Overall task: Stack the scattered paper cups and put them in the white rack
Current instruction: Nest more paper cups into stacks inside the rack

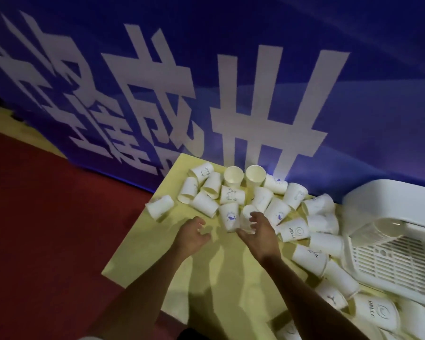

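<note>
White paper cups (231, 195), printed and mostly tipped on their sides, are scattered along the far and right part of the yellow tabletop (206, 278). None are stacked yet that I can see.

Target looks like the small white paper cup (247, 213) at the near edge of the pile, just beside the blue-printed white cup (230, 217).

- Right hand (260, 231): fingers over the far side of the target, thumb on the near side, so the cup sits between them. Motion blur here, so I can't tell whether the grip has closed.
- Left hand (193, 235): loosely curled, holding nothing, over bare table left of the pile and clear of any cup.
- Cup axis: seems to point away from the person, roughly in line with the right forearm. Blurred, low confidence.

The right hand is clearly the nearer one. The white slotted plastic rack (390, 261) is well off to the right, on the same side as that hand. My read: right hand picks and the left receives the stack.
</note>
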Demonstrator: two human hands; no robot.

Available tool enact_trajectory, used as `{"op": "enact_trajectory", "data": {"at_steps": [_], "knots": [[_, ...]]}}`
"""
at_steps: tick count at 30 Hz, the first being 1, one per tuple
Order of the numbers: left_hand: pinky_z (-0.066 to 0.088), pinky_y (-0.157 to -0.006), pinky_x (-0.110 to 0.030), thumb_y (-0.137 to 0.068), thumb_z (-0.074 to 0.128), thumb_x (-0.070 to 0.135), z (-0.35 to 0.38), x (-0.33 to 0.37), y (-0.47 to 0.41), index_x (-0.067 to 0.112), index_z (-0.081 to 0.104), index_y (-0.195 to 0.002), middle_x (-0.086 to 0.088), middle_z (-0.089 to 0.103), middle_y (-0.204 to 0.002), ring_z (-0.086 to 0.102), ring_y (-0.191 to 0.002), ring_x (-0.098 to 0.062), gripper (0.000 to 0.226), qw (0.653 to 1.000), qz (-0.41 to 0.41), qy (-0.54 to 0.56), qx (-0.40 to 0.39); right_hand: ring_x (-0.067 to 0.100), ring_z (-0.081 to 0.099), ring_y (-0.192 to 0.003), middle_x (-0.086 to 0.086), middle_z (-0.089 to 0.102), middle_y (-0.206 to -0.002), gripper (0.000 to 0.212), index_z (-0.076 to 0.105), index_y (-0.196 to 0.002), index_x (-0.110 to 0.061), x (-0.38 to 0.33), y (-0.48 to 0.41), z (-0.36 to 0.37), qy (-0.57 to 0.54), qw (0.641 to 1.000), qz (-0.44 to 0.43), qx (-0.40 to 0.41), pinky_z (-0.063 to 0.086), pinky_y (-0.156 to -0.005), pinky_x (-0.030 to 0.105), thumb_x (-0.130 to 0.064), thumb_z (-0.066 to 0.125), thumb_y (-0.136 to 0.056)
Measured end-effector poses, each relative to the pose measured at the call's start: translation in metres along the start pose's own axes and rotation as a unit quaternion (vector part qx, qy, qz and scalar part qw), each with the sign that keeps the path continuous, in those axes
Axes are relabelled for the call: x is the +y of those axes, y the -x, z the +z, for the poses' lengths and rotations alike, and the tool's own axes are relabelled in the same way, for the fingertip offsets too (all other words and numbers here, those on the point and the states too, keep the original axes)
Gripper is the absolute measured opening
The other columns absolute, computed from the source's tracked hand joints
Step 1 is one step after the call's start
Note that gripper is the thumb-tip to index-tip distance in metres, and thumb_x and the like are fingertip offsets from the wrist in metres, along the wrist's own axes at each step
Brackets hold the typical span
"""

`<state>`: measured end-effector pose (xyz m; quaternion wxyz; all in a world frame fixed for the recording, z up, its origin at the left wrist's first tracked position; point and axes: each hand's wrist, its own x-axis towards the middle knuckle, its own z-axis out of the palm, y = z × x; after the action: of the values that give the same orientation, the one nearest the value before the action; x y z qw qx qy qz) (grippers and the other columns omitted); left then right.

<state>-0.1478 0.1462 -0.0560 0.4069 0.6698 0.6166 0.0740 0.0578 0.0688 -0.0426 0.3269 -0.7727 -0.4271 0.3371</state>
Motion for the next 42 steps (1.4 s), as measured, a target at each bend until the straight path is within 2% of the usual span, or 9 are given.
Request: {"op": "enact_trajectory", "data": {"at_steps": [6,9,15,20,23,30,36,39,42], "knots": [[0.045,-0.098,-0.037,-0.079,0.077,0.027,-0.066,-0.047,-0.034,0.013,0.063,-0.121,-0.008,0.062,-0.122,0.055,-0.117,-0.027,0.047,0.99,0.004,-0.079,0.113,0.02,0.059,-0.112,0.001,0.06,-0.124,0.06,0.051,-0.132,-0.017,-0.046,-0.03,0.06,0.075,0.995,-0.048,-0.048,0.05,-0.094,0.037,-0.036,0.078,-0.081],[0.04,-0.094,-0.039,-0.074,0.078,0.032,-0.089,-0.063,-0.048,0.019,0.058,-0.125,-0.004,0.057,-0.127,0.046,-0.121,-0.029,0.056,0.976,-0.041,-0.114,0.182,0.024,0.054,-0.12,0.005,0.056,-0.131,0.064,0.048,-0.138,-0.013,-0.065,-0.046,0.085,0.142,0.983,-0.086,-0.073,0.046,-0.099,0.037,-0.033,0.075,-0.083],[0.04,-0.095,-0.044,-0.068,0.079,0.034,-0.095,-0.091,-0.068,0.021,0.05,-0.135,-0.003,0.052,-0.133,0.044,-0.126,-0.028,0.075,0.978,-0.094,-0.108,0.151,0.028,0.048,-0.124,0.009,0.048,-0.138,0.066,0.041,-0.14,-0.011,-0.081,-0.074,0.115,0.296,0.945,-0.101,-0.095,0.043,-0.101,0.039,-0.039,0.068,-0.086],[0.038,-0.097,-0.045,-0.072,0.077,0.034,-0.08,-0.101,-0.076,0.023,0.047,-0.138,-0.009,0.049,-0.129,0.044,-0.123,-0.031,0.073,0.98,-0.109,-0.092,0.138,0.03,0.051,-0.12,0.01,0.045,-0.139,0.062,0.033,-0.145,-0.011,-0.077,-0.081,0.127,0.394,0.9,-0.141,-0.12,0.041,-0.099,0.039,-0.039,0.055,-0.094],[0.038,-0.098,-0.046,-0.072,0.077,0.032,-0.071,-0.1,-0.075,0.022,0.046,-0.135,-0.01,0.048,-0.126,0.047,-0.119,-0.032,0.071,0.984,-0.118,-0.053,0.124,0.032,0.056,-0.113,0.011,0.05,-0.131,0.056,0.035,-0.14,-0.012,-0.077,-0.077,0.134,0.41,0.893,-0.146,-0.115,0.042,-0.095,0.039,-0.036,0.056,-0.093],[0.042,-0.096,-0.045,-0.071,0.077,0.03,-0.059,-0.095,-0.06,0.023,0.046,-0.133,-0.007,0.048,-0.119,0.051,-0.111,-0.03,0.07,0.988,-0.101,-0.023,0.118,0.031,0.061,-0.099,0.011,0.062,-0.112,0.051,0.037,-0.123,-0.011,-0.064,-0.065,0.141,0.35,0.92,-0.127,-0.123,0.045,-0.085,0.039,-0.035,0.065,-0.089],[0.053,-0.084,-0.05,-0.07,0.082,0.03,-0.049,-0.076,-0.044,0.009,0.038,-0.117,-0.013,0.052,-0.114,0.056,-0.102,-0.036,0.067,0.974,-0.112,0.068,0.185,0.028,0.058,-0.108,0.007,0.059,-0.121,0.065,0.041,-0.131,-0.015,-0.045,-0.046,0.105,0.204,0.967,-0.105,-0.114,0.051,-0.084,0.039,-0.047,0.069,-0.082],[0.051,-0.068,-0.038,-0.07,0.083,0.029,-0.035,-0.049,-0.036,0.013,0.037,-0.105,-0.009,0.048,-0.107,0.056,-0.094,-0.033,0.06,0.976,-0.072,0.087,0.188,0.024,0.059,-0.105,0.005,0.061,-0.119,0.071,0.043,-0.133,-0.015,-0.031,-0.035,0.069,0.148,0.981,-0.11,-0.065,0.052,-0.084,0.038,-0.049,0.073,-0.079],[0.042,-0.056,-0.027,-0.069,0.083,0.028,-0.015,-0.015,-0.029,0.014,0.04,-0.105,-0.007,0.048,-0.108,0.057,-0.086,-0.025,0.058,0.977,-0.028,0.118,0.177,0.023,0.06,-0.097,0.006,0.063,-0.112,0.07,0.046,-0.13,-0.012,-0.015,-0.025,0.028,0.078,0.993,-0.092,0.006,0.053,-0.081,0.037,-0.043,0.078,-0.076]]}}
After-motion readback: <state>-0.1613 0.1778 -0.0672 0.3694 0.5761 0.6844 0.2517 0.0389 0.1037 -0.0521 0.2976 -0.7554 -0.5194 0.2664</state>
